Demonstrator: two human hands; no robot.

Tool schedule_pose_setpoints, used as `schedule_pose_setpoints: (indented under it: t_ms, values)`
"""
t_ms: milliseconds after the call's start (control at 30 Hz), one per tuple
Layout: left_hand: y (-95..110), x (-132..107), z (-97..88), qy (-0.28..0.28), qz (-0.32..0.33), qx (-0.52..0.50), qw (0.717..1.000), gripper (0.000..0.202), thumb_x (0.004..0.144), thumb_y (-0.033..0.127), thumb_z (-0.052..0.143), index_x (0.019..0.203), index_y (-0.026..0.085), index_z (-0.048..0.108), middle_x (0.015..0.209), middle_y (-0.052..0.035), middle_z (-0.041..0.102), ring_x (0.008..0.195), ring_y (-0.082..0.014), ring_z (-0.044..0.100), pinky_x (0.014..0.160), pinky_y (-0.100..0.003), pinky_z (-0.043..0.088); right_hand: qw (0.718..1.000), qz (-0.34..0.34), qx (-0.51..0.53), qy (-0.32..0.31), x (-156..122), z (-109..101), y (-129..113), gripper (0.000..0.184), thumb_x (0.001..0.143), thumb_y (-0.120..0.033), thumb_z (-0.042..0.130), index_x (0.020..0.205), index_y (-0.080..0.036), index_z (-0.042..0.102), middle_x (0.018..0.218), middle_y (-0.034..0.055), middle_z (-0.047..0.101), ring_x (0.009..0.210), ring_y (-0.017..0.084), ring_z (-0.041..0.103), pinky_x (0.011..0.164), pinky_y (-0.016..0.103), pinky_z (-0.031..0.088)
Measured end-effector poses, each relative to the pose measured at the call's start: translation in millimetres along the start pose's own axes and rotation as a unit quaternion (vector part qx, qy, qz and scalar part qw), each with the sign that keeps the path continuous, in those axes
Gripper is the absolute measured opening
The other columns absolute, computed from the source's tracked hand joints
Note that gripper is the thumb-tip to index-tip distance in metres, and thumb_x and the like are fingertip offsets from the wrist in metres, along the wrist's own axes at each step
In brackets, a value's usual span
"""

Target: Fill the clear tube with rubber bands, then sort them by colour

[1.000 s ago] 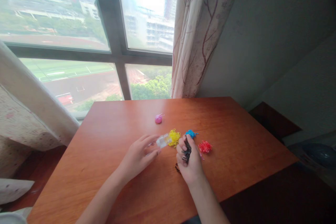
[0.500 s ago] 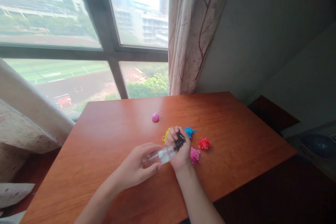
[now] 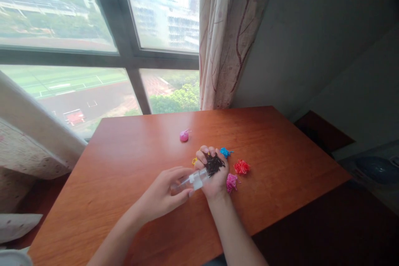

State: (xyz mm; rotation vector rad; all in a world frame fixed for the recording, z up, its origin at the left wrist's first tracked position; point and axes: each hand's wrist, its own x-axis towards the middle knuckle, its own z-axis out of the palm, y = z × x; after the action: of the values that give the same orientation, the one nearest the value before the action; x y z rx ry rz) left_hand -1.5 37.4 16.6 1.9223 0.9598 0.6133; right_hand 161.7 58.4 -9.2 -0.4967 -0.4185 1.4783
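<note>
My left hand (image 3: 170, 187) is closed around a small clear plastic bottle (image 3: 198, 179), which lies tilted with its end at my right palm. Turned palm up, my right hand (image 3: 215, 185) cups a clump of thin black bands (image 3: 215, 164), which look like small rubber bands, its fingers curled over the far side. Right beside this hand sit a blue clump of bands (image 3: 225, 152), a pink clump (image 3: 232, 182) and a red clump (image 3: 242, 167). A bit of a yellow clump (image 3: 194, 161) shows behind my right fingers; the rest is hidden.
A round pink object (image 3: 184, 136) with a thin strand on top lies farther back on the brown wooden table (image 3: 124, 149). Beyond the table's far edge are a window and a patterned curtain (image 3: 215, 41). Part of a white round object (image 3: 15, 257) shows at bottom left.
My right fingers have loosened a little, and more of the black clump shows in the palm. The bottle stays in my left hand, its end close to the clump. The view has shifted slightly.
</note>
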Motion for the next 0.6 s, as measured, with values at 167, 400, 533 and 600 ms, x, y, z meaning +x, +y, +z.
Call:
schedule_pose_setpoints:
  t_ms: [167,400,533,600]
  values:
    - [2.3,1.1,-1.4,0.003,-0.002,-0.008,1.0,0.03,0.087,0.03,0.059,0.115,0.019,0.066,0.096,-0.0023,0.069,0.081,-0.0162,0.061,0.072,-0.023,0.047,0.999,0.011,0.035,0.017,1.6,0.6,-0.1,0.022,0.081,-0.037,0.057,0.074,-0.023,0.041,0.073,-0.0034,0.036,0.055,0.011,0.026,0.045,0.019,0.024]
    - [1.5,1.4,-1.4,0.01,-0.01,-0.008,1.0,0.027,0.087,0.028,0.059,0.111,0.018,0.066,0.096,-0.003,0.069,0.082,-0.0168,0.061,0.074,-0.024,0.047,0.997,0.03,0.069,0.01,6.2,2.1,1.0,0.013,0.083,-0.035,0.058,0.084,-0.023,0.053,0.068,-0.0053,0.033,0.054,0.01,0.03,0.045,0.018,0.026]
    - [0.2,1.2,-2.2,0.027,-0.017,-0.005,0.999,0.028,0.086,0.032,0.059,0.108,0.015,0.066,0.095,-0.0048,0.069,0.082,-0.0178,0.061,0.075,-0.026,0.048,0.994,0.043,0.103,0.003,9.8,2.9,2.1,0.018,0.085,-0.034,0.058,0.075,-0.022,0.048,0.066,-0.0059,0.033,0.053,0.009,0.032,0.044,0.016,0.03]
    - [0.9,1.2,-2.8,0.03,-0.021,0.0,0.999,0.029,0.085,0.032,0.059,0.106,0.014,0.067,0.092,-0.0052,0.069,0.081,-0.0181,0.061,0.075,-0.026,0.049,0.988,0.058,0.143,-0.008,10.7,2.6,2.2,0.018,0.084,-0.031,0.06,0.076,-0.021,0.048,0.065,-0.0064,0.035,0.054,0.008,0.036,0.046,0.015,0.034]
